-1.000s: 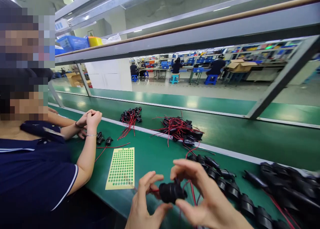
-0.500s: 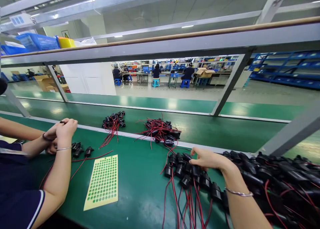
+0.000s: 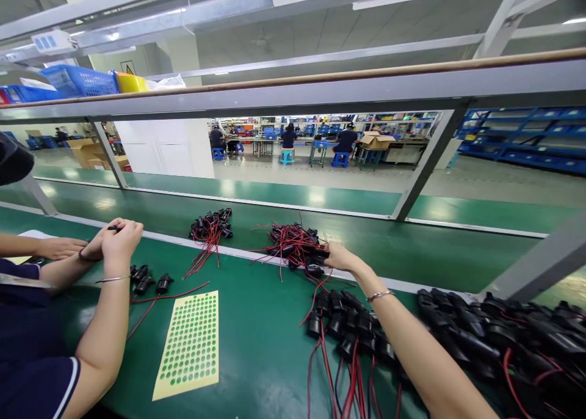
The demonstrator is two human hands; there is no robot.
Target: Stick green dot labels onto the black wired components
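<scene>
My right hand (image 3: 342,258), with a silver bangle at the wrist, reaches forward to a far pile of black cylindrical parts with red wires (image 3: 297,245). Its fingers are closed on a black cylindrical part (image 3: 321,254) at the pile's right edge. Nearer to me, beneath the outstretched forearm, lies a group of similar black parts (image 3: 347,321), their red and black wires trailing toward the front edge. My left hand is out of view. Left of centre is a pale yellow sheet of green round stickers (image 3: 190,346).
A co-worker's hands (image 3: 121,234) hold a small dark item at left, near a few black parts (image 3: 145,280). Another person's hand (image 3: 59,248) rests behind. A smaller wired bundle (image 3: 211,226) lies further back. Many black parts (image 3: 494,339) fill the right side. Grey posts (image 3: 428,162) carry an overhead shelf.
My right hand has moved forward and left, from the near group of black parts to the far pile. The view has tilted slightly upward. The other person's hand at far left now lies flat.
</scene>
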